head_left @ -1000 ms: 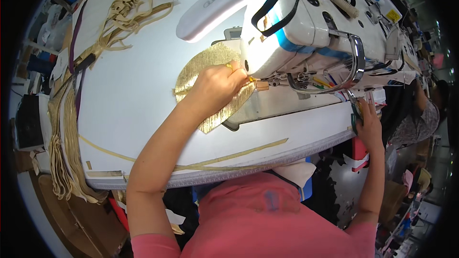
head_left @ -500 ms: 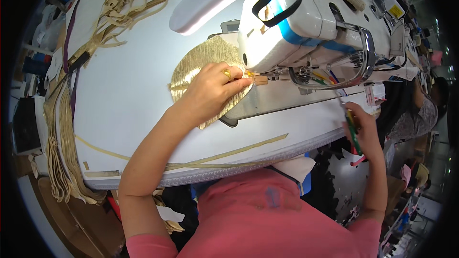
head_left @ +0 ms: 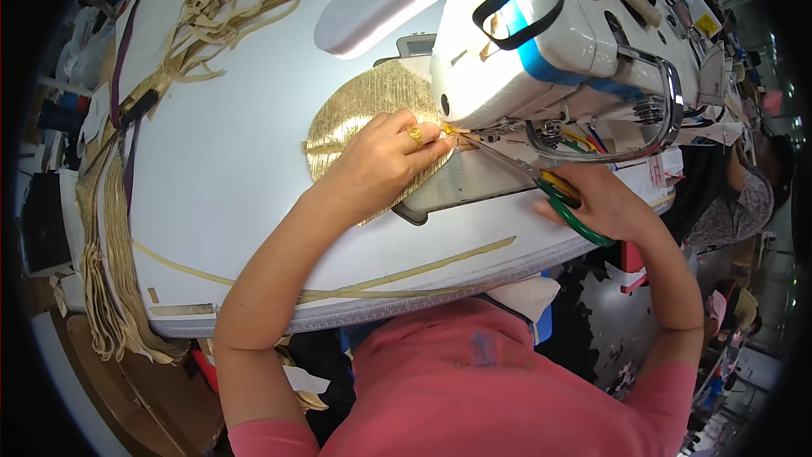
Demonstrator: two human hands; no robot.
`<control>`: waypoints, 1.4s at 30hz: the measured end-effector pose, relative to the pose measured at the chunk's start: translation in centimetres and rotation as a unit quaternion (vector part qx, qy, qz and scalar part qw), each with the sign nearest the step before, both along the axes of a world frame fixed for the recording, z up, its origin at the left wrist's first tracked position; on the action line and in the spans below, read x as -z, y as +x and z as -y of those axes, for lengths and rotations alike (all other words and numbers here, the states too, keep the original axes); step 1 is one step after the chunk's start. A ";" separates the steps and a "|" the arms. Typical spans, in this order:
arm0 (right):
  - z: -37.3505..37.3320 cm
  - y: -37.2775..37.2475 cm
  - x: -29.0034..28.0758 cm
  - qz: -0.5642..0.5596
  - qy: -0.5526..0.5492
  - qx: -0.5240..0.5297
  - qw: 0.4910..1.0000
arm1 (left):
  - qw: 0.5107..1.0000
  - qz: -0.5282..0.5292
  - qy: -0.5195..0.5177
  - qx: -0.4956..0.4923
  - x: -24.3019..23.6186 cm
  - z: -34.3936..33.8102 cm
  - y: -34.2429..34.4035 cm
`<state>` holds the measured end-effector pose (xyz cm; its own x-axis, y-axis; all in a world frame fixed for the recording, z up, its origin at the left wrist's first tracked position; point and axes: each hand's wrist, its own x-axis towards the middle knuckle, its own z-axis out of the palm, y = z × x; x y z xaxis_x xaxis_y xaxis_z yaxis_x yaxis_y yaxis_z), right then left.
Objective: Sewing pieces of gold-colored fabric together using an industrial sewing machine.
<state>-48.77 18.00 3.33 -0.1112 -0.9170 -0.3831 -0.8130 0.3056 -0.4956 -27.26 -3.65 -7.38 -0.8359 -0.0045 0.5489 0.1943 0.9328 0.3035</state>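
Note:
A rounded piece of shiny gold fabric (head_left: 359, 101) lies by the needle area of a white sewing machine (head_left: 469, 72). My left hand (head_left: 381, 161), with a gold ring on one finger, rests over it and pinches its right edge. My right hand (head_left: 616, 201) grips scissors (head_left: 584, 224) with green and yellow handles. Their blades reach left beneath the machine head, with the tips beside my left fingertips at the fabric's edge. Whether the tips touch the fabric or a thread, I cannot make out.
Gold strips (head_left: 110, 262) hang over the table's left edge, and more lie bunched at the far left. A long, thin gold strip (head_left: 406, 273) lies along the front, near a ruler tape (head_left: 338, 319). A white lamp-like bar (head_left: 381, 0) sits behind the fabric.
My right hand has brought the scissors left from the table's right side to the needle area. My left hand and the fabric stay nearly in place.

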 end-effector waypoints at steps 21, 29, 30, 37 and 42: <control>1.6 -1.3 0.0 -0.068 -0.048 -0.097 0.992 | 1.000 -0.012 -0.005 0.000 -0.1 -0.2 -0.2; 1.6 -1.3 0.3 -0.008 -0.023 -0.038 0.999 | 1.000 -0.010 0.000 0.003 -0.2 -0.1 -0.2; 1.8 -1.4 0.2 -0.007 -0.023 -0.038 0.999 | 1.000 -0.005 0.003 0.002 -0.2 -0.2 -0.2; 2.1 -0.8 0.0 -0.030 -0.025 -0.044 0.998 | 1.000 -0.004 -0.004 0.001 -0.1 0.0 0.0; 0.8 -0.2 1.4 -0.028 -0.064 -0.025 0.997 | 1.000 0.001 0.002 0.004 -0.4 -0.2 -0.1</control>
<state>-48.97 17.18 1.91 -0.0829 -0.9631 -0.2563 -0.8529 0.2015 -0.4816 -27.36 -3.48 -7.00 -0.8373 0.0003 0.5467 0.2018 0.9295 0.3086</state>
